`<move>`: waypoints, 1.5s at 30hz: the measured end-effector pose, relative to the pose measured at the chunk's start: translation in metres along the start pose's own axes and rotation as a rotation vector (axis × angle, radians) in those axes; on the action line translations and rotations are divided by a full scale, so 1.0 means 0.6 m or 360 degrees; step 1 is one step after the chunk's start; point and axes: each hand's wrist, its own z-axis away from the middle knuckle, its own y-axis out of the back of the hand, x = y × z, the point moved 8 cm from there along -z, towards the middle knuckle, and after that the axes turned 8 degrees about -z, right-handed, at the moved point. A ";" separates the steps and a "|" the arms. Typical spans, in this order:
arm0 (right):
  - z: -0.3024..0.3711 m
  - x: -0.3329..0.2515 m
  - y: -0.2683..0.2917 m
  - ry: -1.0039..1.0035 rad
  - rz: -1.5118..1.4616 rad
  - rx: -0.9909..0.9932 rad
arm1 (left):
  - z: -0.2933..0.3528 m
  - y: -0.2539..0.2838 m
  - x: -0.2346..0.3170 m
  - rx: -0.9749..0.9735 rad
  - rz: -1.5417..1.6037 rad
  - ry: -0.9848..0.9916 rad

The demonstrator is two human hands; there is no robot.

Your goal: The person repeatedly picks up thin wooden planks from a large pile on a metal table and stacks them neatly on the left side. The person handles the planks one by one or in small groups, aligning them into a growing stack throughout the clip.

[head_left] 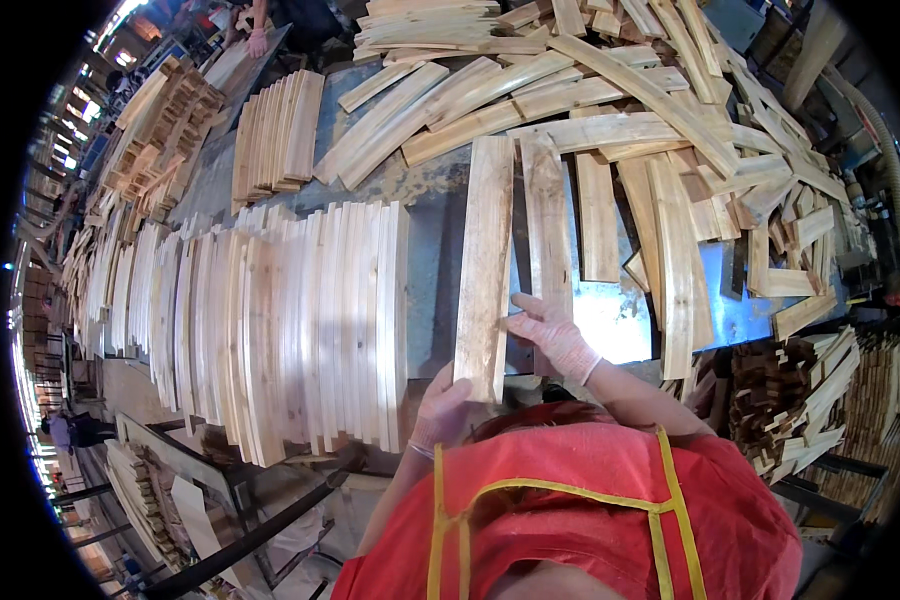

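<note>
A long pale wooden board (485, 260) stands out in front of me, its near end close to my body. My left hand (442, 408), in a thin light glove, grips that near end from the left, thumb at the board's edge. My right hand (555, 338), gloved the same way, has its fingers bent against the board's right edge, a little farther up. Just right of it lies another board (545, 210) with a darker, rougher face, partly hidden by my right hand.
A long row of boards on edge (310, 325) fills the left of the metal table (435, 215). A smaller upright stack (278, 135) stands behind. Loose boards (610, 95) lie heaped far and right. Offcuts (795, 400) are piled lower right. Another person's hand (257, 43) shows far left.
</note>
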 end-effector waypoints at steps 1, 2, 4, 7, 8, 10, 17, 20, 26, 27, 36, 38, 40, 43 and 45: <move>-0.010 -0.009 -0.002 0.0074 -0.0101 0.0031 | 0.000 -0.001 -0.006 0.0041 -0.0090 0.0060; -0.024 -0.021 0.003 0.0159 -0.0205 0.0073 | -0.001 -0.003 -0.013 0.0068 -0.0186 0.0121; -0.044 -0.067 0.006 0.0329 -0.0401 0.0077 | 0.003 -0.001 -0.029 0.0111 -0.0328 0.0230; -0.097 -0.072 0.082 0.0422 -0.0345 0.0300 | 0.005 0.001 -0.061 0.0105 -0.0357 0.0383; -0.083 -0.088 0.066 0.0360 -0.0205 0.0308 | 0.012 0.010 -0.072 0.0148 -0.0266 0.0404; -0.075 -0.096 0.072 0.0248 0.0005 0.0230 | 0.008 0.010 -0.083 0.0181 -0.0138 0.0477; -0.090 -0.086 0.092 0.0072 0.0074 0.0060 | -0.007 -0.020 -0.097 -0.0002 0.0134 0.0608; -0.105 -0.094 0.056 0.0509 0.0696 -0.0050 | -0.041 -0.020 -0.066 -0.0101 -0.1679 0.0671; -0.066 -0.138 -0.099 0.0513 0.1698 -0.0890 | -0.076 -0.216 0.193 0.0664 -0.3975 -0.0831; -0.040 -0.151 -0.117 0.0408 0.1845 -0.0973 | -0.083 -0.196 0.203 0.0595 -0.4126 -0.0503; -0.071 -0.090 0.229 0.0523 0.0302 0.0468 | 0.036 0.065 0.170 0.1252 -0.2379 0.0308; -0.063 -0.015 0.227 0.0177 0.0755 0.0380 | 0.026 0.101 0.159 0.1383 -0.2592 0.0063; -0.041 0.029 0.158 -0.0146 0.0996 0.0340 | 0.017 0.129 0.148 0.1500 -0.3029 0.0001; -0.032 0.085 0.108 -0.0228 0.1202 0.0345 | -0.015 0.132 0.150 0.1632 -0.3605 0.0108; -0.042 0.129 0.099 -0.0162 0.0883 0.0226 | -0.031 0.122 0.148 0.1530 -0.3740 -0.0045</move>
